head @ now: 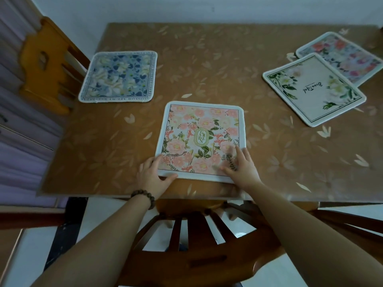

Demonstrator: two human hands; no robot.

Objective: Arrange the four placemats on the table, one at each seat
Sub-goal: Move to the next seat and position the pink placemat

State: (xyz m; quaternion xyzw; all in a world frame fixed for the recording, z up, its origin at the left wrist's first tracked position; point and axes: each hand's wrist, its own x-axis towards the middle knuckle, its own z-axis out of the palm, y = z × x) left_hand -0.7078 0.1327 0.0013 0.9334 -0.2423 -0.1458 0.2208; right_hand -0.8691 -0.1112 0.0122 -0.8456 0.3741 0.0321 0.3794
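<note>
On table (207,65), both hands, left hand (152,176) and right hand (242,167), on pink placemat (200,139).

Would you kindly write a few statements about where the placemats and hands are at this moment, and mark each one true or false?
1. Both hands touch the pink Garden placemat. True: the left hand is at its near left corner and the right hand lies on its near right part.
2. The blue floral placemat lies in front of the wooden chair on the left. True.
3. The white placemat lies wholly apart from the others. False: it overlaps the multicoloured floral placemat behind it.
4. All four placemats are stacked in one pile. False: two lie singly, and two overlap at the right of the table.
5. The left wrist wears a bead bracelet. True.
</note>
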